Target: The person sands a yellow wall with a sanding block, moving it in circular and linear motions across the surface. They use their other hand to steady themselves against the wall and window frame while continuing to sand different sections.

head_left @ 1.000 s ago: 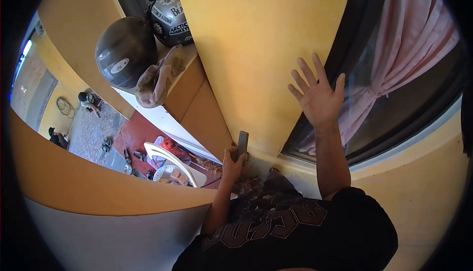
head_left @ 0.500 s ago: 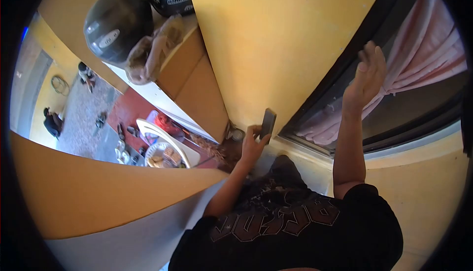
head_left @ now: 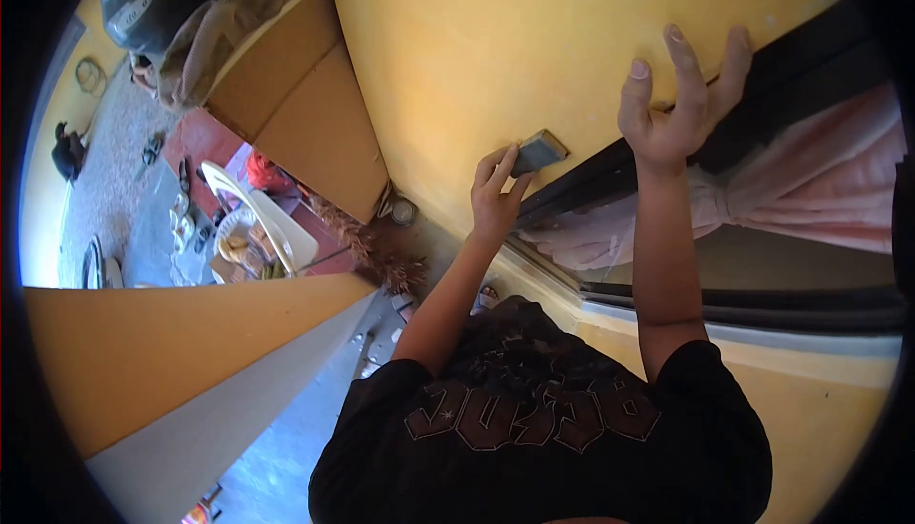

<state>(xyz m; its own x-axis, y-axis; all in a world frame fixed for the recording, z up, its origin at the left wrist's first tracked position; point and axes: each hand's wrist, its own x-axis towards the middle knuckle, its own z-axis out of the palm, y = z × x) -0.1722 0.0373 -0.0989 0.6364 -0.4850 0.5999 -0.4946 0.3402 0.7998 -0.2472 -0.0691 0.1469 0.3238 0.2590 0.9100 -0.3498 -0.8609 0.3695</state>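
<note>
My left hand (head_left: pixel 496 202) holds a small dark rectangular block (head_left: pixel 540 153) by its end, the block close to the yellow wall (head_left: pixel 515 38); whether they touch I cannot tell. My right hand (head_left: pixel 672 123) is raised with its fingers spread and bent, holding nothing, in front of the dark window frame (head_left: pixel 772 66). Behind the glass, below and right of that hand, hangs a pink curtain (head_left: pixel 820 185) gathered in the middle.
At the upper left a dark helmet (head_left: pixel 162 0) and a brown cloth (head_left: pixel 224 28) top a cardboard-coloured cabinet (head_left: pixel 305 114). Below are a white chair (head_left: pixel 286 228), footwear (head_left: pixel 181 214) and dried brush (head_left: pixel 348 238). A person (head_left: pixel 69 150) crouches far left.
The view has shifted. The block has tilted over from upright in my left hand and is now nearer the wall. My right hand's fingers have spread and bent.
</note>
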